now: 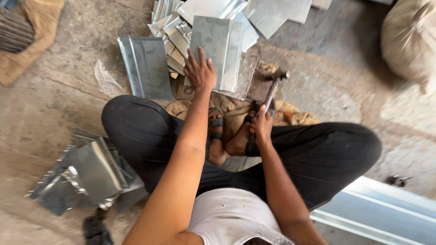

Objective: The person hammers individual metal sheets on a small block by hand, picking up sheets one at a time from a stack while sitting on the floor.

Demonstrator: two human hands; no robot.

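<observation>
Folded grey metal sheet (pixel 217 50), handle-held hammer (pixel 271 90)

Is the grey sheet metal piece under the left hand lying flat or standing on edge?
Lying flat: the grey folded sheet metal piece shows its broad face upward, with the left hand pressing on its lower corner.

Left hand (pixel 200 72) rests on a folded sheet (pixel 217 50) (atop the pile (pixel 181 27)); hammer (pixel 271 90) lies right.
</observation>
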